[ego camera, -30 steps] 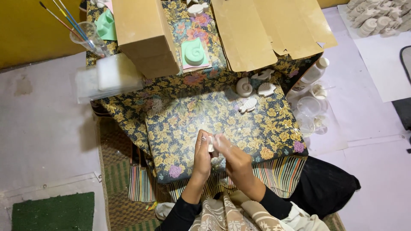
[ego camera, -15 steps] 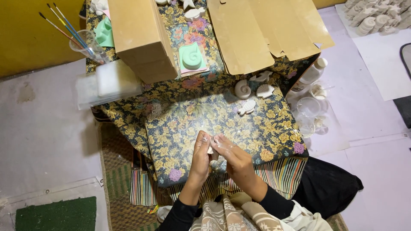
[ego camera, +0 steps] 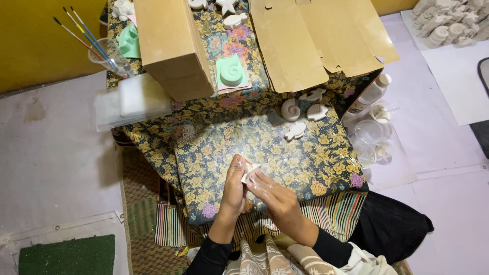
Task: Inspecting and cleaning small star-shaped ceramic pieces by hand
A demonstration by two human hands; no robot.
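Both my hands meet over the near edge of a low table covered in a dark flowered cloth (ego camera: 316, 153). My left hand (ego camera: 233, 191) and my right hand (ego camera: 272, 196) pinch a small white plaster piece (ego camera: 250, 171) between their fingertips, with a bit of clear wrap around it. Several white shell-shaped plaster casts (ego camera: 298, 114) lie on the cloth beyond my hands.
A green shell mould (ego camera: 231, 71) sits between a closed cardboard box (ego camera: 170, 48) and an open one (ego camera: 321, 38). A cup of paintbrushes (ego camera: 109, 55) and a clear plastic box (ego camera: 130, 99) stand left. A white bottle (ego camera: 372, 92), clear cups (ego camera: 369, 132) and more casts (ego camera: 445, 23) lie right.
My hands stay together at the table's near edge, fingers shifting slightly around the small white piece. Nothing else has moved.
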